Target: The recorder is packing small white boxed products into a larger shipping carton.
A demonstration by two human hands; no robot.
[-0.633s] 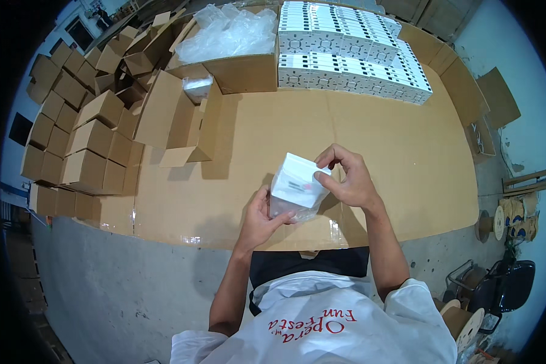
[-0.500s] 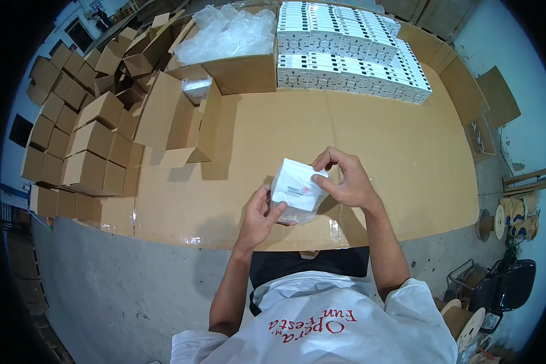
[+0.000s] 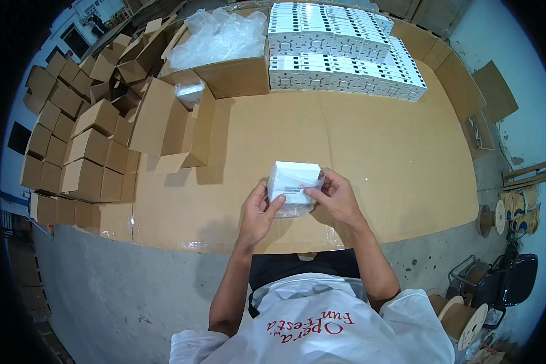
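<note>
Both hands hold a small white box (image 3: 293,181) just above the table's (image 3: 370,158) near edge. The left hand (image 3: 259,212) cups its side to steady it, while the right hand (image 3: 335,197) pinches its front flap. Clear wrap hangs underneath. White boxes (image 3: 340,51) line the far edge; brown cartons (image 3: 73,145) crowd the left.

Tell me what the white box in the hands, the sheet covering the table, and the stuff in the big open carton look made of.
White box: looks like matte paperboard, with crisp folded edges; a thin clear film seems to hang under it. Table sheet: brown corrugated cardboard, dull, with a seam and glossy tape at the near edge. Carton filling: crumpled clear plastic bags, shiny and translucent. Both the left hand and the right hand grip the box.
</note>
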